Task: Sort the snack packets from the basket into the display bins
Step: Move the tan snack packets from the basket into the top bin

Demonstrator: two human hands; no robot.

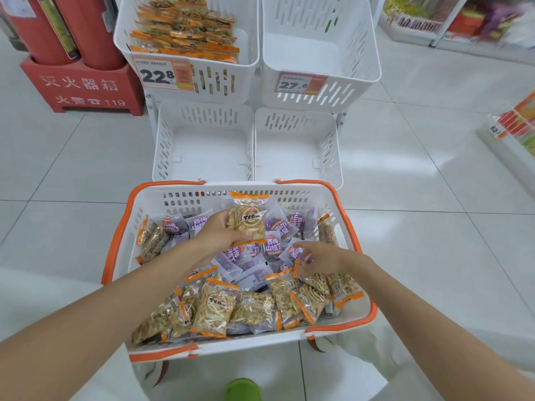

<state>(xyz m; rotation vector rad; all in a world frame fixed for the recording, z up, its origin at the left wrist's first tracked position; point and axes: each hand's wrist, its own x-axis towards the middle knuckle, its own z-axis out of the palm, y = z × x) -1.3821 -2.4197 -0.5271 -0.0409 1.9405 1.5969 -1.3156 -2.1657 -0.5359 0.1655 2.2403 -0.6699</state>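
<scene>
- Orange-edged seed packet is pinched upright in our left hand, above the basket.
- Our right hand curls onto heaped packets; we cannot tell whether it grips one.

A red fire-extinguisher box with white lettering and the number 119 stood on the pale tiled floor at the far left. Two red extinguishers stood upright in it. Off to the upper right, a white shelf unit carried colourful goods, too blurred to make out. Another low shelf at the right edge held orange-red packs behind a small price label. A green shoe showed at the bottom.
</scene>
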